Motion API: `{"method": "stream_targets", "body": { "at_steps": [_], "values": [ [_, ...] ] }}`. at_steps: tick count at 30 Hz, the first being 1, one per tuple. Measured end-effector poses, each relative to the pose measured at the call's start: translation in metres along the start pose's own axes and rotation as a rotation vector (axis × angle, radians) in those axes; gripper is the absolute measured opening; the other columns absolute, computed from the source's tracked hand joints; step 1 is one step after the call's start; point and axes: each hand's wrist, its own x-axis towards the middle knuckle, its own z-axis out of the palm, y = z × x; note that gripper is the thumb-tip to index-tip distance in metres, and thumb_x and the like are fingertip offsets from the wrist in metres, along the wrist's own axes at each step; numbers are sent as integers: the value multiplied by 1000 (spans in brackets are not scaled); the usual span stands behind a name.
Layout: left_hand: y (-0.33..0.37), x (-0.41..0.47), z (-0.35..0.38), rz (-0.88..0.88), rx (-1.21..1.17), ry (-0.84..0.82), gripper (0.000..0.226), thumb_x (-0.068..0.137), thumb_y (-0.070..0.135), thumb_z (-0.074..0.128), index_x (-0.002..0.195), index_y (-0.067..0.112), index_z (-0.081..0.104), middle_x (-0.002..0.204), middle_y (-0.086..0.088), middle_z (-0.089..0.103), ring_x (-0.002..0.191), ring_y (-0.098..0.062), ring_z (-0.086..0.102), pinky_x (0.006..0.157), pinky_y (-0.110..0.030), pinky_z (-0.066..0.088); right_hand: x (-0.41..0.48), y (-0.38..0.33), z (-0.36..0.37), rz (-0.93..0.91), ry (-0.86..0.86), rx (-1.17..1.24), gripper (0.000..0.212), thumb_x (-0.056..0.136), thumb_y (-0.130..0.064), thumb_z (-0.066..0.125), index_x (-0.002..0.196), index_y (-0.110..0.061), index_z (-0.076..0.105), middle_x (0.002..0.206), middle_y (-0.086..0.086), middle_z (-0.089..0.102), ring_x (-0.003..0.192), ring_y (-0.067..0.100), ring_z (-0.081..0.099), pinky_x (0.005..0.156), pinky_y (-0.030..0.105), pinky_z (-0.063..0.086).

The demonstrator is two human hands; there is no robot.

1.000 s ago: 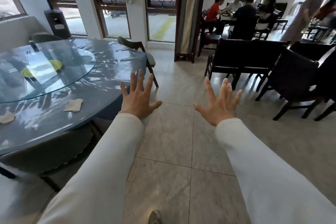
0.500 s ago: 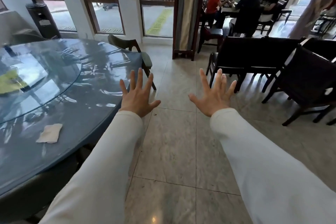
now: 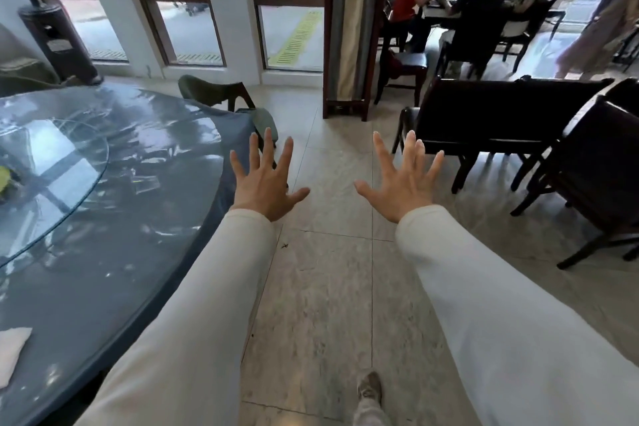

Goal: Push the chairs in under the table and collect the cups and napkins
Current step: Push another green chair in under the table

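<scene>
A round blue table [image 3: 103, 287] under glossy plastic fills the left side, with a glass turntable [image 3: 52, 162] on it. One white napkin [image 3: 10, 353] lies near the table's front left edge. A green chair [image 3: 221, 95] stands at the table's far right side, its seat sticking out from the table edge. My left hand [image 3: 266, 180] and my right hand [image 3: 401, 183] are stretched out in front with fingers spread, holding nothing, above the tiled floor between the table and the dark chairs.
Dark wooden chairs [image 3: 587, 166] and a dark bench [image 3: 494, 121] stand on the right. Several people sit at a far table [image 3: 446, 10]. A black standing bin [image 3: 55, 41] is by the windows. A wood post [image 3: 345, 45] divides the rooms. My shoe [image 3: 370, 387] is below.
The view has moved forward along the table's right edge. The napkin has slid toward the lower left corner, and the green chair looks closer. Both hands stay spread and empty.
</scene>
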Motion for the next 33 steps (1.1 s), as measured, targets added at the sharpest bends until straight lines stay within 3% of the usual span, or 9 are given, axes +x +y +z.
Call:
{"method": "stream_targets", "body": {
  "at_steps": [10,15,24,33],
  "values": [
    [50,207,26,-65,-24,9,104,87,80,39,158,31,-19,165,-9,-31,151,-38,-25,115,-69,-9,218,73,38,-32,0,22,89,87,-80,26,152,-43,-22,162,25,-16,151,41,-10,116,66,-11],
    [46,293,37,-91,-1,43,102,88,82,33,158,30,-20,165,-9,-31,150,-37,-29,114,-67,-14,309,88,64,-38,2,56,85,85,-87,9,152,-45,-23,162,22,-22,151,40,-14,115,64,-14],
    [4,504,81,-156,4,49,105,85,86,30,158,30,-22,162,-8,-37,149,-36,-32,117,-71,-10,531,57,133,-89,-7,88,87,83,-90,10,150,-47,-26,160,19,-31,150,40,-20,115,67,-11],
    [-54,727,113,-187,-14,10,105,84,86,28,157,31,-23,160,-7,-41,148,-35,-34,117,-73,-6,759,18,172,-101,-30,118,87,82,-91,9,149,-47,-26,160,19,-31,149,38,-22,109,60,-26]
  ]
}}
